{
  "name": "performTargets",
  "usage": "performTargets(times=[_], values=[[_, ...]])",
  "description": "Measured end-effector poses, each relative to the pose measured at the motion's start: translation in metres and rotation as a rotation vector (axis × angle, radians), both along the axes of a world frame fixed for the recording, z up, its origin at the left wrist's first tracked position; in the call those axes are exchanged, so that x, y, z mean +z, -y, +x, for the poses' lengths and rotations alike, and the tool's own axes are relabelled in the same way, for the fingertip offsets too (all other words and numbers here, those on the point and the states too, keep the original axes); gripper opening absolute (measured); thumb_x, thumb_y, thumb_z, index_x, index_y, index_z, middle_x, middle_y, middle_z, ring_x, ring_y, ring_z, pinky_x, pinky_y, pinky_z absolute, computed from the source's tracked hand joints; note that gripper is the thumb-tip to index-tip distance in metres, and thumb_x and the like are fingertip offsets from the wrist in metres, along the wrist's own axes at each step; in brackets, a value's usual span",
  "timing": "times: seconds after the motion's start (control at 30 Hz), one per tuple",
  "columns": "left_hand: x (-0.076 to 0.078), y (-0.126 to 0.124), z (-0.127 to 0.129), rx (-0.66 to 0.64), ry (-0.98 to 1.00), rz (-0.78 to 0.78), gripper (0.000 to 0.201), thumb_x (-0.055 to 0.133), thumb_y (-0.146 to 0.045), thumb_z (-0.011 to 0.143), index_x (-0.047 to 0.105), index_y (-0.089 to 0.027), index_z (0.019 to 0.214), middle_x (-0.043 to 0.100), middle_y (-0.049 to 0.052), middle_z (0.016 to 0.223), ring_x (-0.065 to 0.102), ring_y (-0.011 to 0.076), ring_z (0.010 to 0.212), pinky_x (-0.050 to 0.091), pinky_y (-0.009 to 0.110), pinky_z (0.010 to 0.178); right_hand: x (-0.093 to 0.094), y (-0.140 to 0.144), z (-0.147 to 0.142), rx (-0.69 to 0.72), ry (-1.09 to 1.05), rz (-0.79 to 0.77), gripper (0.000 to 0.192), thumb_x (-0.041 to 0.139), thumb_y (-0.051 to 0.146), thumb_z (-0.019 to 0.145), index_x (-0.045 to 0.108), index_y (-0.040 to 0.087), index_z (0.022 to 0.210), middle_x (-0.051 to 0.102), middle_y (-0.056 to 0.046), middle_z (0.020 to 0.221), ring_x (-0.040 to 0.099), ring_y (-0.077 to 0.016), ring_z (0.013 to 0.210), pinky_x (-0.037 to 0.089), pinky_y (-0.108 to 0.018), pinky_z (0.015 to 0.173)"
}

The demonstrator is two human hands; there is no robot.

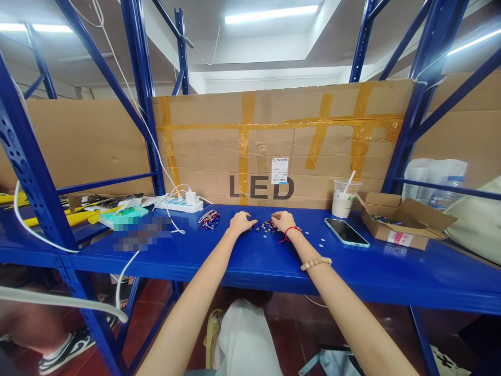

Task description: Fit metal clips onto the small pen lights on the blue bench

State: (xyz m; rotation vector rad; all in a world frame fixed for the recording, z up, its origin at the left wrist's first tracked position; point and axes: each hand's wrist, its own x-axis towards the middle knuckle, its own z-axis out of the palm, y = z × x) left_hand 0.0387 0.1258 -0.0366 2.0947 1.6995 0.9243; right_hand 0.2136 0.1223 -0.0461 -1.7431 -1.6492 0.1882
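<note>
Resting on the blue shelf (242,256), the left hand (240,222) and right hand (284,220) flank a cluster of small parts (266,226), fingers curled down onto them, actual grip undeterminable, with a phone (346,232) lying well right.

Glossy blue painted metal shelf (242,261), matt taped cardboard sheet (274,141), shiny small metal parts (266,226).
</note>
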Motion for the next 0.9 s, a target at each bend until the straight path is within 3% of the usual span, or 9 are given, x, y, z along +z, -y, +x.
performTargets(times=[0.07, 0.2, 0.3, 0.4, 0.57, 0.73, 0.9], values=[[0.002, 0.002, 0.0, 0.032, -0.031, 0.016, 0.036, 0.057, -0.049, 0.071, 0.069, -0.02, 0.089, 0.065, 0.01, 0.104, 0.055, 0.025, 0.102, 0.041, 0.031, 0.084, 0.003, 0.004, -0.001, -0.007, -0.01, 0.017, 0.025, 0.053, 0.02, 0.075, 0.07, 0.022, 0.093, 0.07, -0.003, 0.091, 0.064, -0.0169, 0.086, 0.049, -0.024, 0.07], [0.004, 0.007, -0.003, 0.258, -0.131, 0.053, 0.033, 0.051, -0.036, 0.077, 0.065, -0.014, 0.097, 0.06, 0.017, 0.11, 0.044, 0.0308, 0.115, 0.034, 0.039, 0.092, 0.008, 0.011, -0.002, -0.013, -0.017, 0.035, 0.025, 0.052, 0.02, 0.074, 0.07, 0.025, 0.091, 0.069, -0.001, 0.095, 0.062, -0.0181, 0.093, 0.048, -0.027, 0.076], [0.004, 0.011, -0.006, 0.451, -0.237, 0.015, 0.046, 0.055, -0.03, 0.074, 0.055, -0.005, 0.113, 0.046, 0.026, 0.124, 0.032, 0.0377, 0.122, 0.028, 0.046, 0.093, 0.011, 0.013, -0.003, -0.022, -0.021, 0.037, 0.023, 0.053, 0.02, 0.074, 0.07, 0.026, 0.088, 0.07, 0.0, 0.092, 0.062, -0.0187, 0.093, 0.047, -0.027, 0.076], [0.004, 0.013, -0.005, 0.587, -0.364, -0.081, 0.054, 0.051, -0.035, 0.076, 0.047, -0.004, 0.121, 0.039, 0.028, 0.129, 0.03, 0.0397, 0.12, 0.028, 0.047, 0.09, 0.012, 0.014, -0.004, -0.058, -0.033, 0.045, 0.024, 0.053, 0.02, 0.073, 0.07, 0.026, 0.088, 0.069, 0.0, 0.093, 0.061, -0.0201, 0.094, 0.047, -0.028, 0.076], [0.006, 0.015, -0.003, 0.599, -0.401, -0.131, 0.051, 0.046, -0.035, 0.078, 0.047, -0.008, 0.121, 0.04, 0.027, 0.127, 0.033, 0.0424, 0.117, 0.027, 0.051, 0.088, 0.014, 0.015, -0.004, -0.107, -0.058, 0.046, 0.024, 0.052, 0.023, 0.075, 0.069, 0.027, 0.09, 0.069, 0.0, 0.096, 0.061, -0.021, 0.095, 0.047, -0.029, 0.075], [0.008, 0.016, -0.004, 0.533, -0.296, -0.066, 0.045, 0.049, -0.019, 0.075, 0.047, -0.005, 0.118, 0.039, 0.029, 0.125, 0.034, 0.0411, 0.118, 0.028, 0.049, 0.089, 0.015, 0.016, -0.005, -0.097, -0.06, 0.038, 0.024, 0.052, 0.024, 0.075, 0.069, 0.027, 0.091, 0.069, 0.001, 0.097, 0.061, -0.021, 0.096, 0.047, -0.029, 0.076], [0.01, 0.015, -0.002, 0.375, -0.247, -0.025, 0.043, 0.047, -0.013, 0.077, 0.045, -0.011, 0.12, 0.04, 0.022, 0.126, 0.044, 0.0304, 0.113, 0.032, 0.037, 0.09, 0.015, 0.017, -0.005, -0.077, -0.053, 0.029, 0.025, 0.05, 0.024, 0.076, 0.069, 0.026, 0.092, 0.068, 0.001, 0.098, 0.06, -0.0207, 0.098, 0.046, -0.03, 0.078]])
